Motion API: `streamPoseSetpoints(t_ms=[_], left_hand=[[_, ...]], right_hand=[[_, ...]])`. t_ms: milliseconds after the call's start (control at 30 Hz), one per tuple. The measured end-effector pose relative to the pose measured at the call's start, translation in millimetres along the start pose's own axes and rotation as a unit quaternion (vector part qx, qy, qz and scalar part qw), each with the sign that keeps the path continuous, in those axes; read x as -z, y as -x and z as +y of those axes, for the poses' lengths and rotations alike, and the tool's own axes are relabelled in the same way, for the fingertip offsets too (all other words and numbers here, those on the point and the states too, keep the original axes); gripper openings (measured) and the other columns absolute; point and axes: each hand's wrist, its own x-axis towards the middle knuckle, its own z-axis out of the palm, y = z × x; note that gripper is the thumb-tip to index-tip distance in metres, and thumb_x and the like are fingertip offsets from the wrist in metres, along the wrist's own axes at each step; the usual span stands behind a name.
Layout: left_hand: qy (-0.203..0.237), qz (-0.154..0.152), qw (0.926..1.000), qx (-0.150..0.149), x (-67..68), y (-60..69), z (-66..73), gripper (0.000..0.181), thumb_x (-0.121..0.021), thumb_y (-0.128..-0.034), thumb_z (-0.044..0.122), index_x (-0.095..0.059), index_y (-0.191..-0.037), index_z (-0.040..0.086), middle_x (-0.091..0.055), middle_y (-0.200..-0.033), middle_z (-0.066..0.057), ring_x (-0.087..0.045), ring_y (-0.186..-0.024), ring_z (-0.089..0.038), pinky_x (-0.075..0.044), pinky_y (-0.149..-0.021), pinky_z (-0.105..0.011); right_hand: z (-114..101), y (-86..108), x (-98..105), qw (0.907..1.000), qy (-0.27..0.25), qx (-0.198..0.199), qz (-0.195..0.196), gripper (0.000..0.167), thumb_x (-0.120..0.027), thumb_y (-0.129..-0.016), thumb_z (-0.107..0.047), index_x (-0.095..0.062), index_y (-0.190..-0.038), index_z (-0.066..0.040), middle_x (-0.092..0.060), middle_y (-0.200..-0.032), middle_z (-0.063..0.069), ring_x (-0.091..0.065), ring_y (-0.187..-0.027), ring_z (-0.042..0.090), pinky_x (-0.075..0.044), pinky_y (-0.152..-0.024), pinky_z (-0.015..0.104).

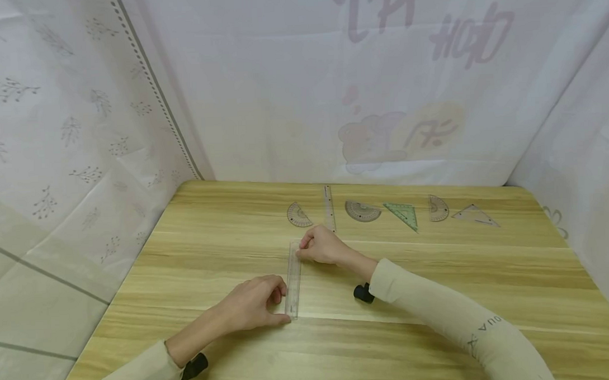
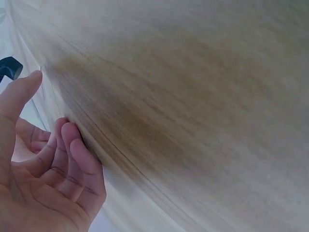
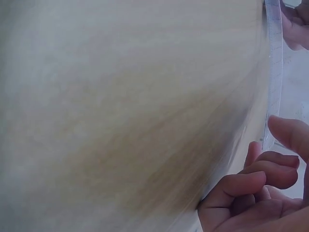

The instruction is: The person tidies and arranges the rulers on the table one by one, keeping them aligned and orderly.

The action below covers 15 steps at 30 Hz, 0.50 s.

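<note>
A clear straight ruler [image 1: 293, 280] lies lengthwise away from me on the wooden table, in front of me. At its far end my right hand [image 1: 324, 246] holds the right edge with thumb and fingertip, the other fingers curled. My left hand [image 1: 253, 303] is at the near end, its thumb reaching the bottom corner and its loosely bent fingers along the left edge. In the right wrist view the ruler [image 3: 274, 63] appears edge-on, running to the right thumb [image 3: 287, 133]. The left wrist view shows the left hand's fingers [image 2: 79, 164] relaxed, with the thumb apart.
Along the back of the table [image 1: 489, 278] lie a small protractor [image 1: 298, 215], another clear ruler [image 1: 328, 206], a wider protractor [image 1: 363, 211], a green set square [image 1: 405, 213], an upright-turned protractor [image 1: 438, 208] and a clear set square [image 1: 475, 215]. Printed curtains [image 1: 261, 102] surround the table.
</note>
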Motion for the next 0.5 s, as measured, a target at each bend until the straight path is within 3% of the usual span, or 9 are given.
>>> streamPoseSetpoints(t_ms=[233, 500], left_hand=[[0.014, -0.004, 0.9999, 0.005, 1.4, -1.6, -1.2, 0.041, -0.089, -0.0794, 0.035, -0.061, -0.100, 0.014, -0.057, -0.084, 0.010, -0.051, -0.069, -0.005, -0.046, -0.062, -0.027], [0.010, -0.001, 0.9999, 0.000, 2.4, -4.1, -3.4, 0.041, -0.090, -0.0785, 0.034, -0.061, -0.100, 0.013, -0.057, -0.085, 0.010, -0.052, -0.072, -0.006, -0.047, -0.065, -0.027]], right_hand=[[2.9, -2.9, 0.4, 0.9999, 0.011, 0.001, -0.003, 0.015, -0.079, -0.090, -0.014, -0.069, -0.088, -0.003, -0.059, -0.060, 0.002, -0.047, -0.051, 0.009, -0.039, -0.048, 0.022], [1.6, -7.3, 1.0, 0.9994, 0.032, -0.009, -0.006, 0.015, -0.078, -0.091, -0.015, -0.068, -0.089, -0.004, -0.062, -0.065, 0.003, -0.051, -0.054, 0.010, -0.043, -0.052, 0.022]])
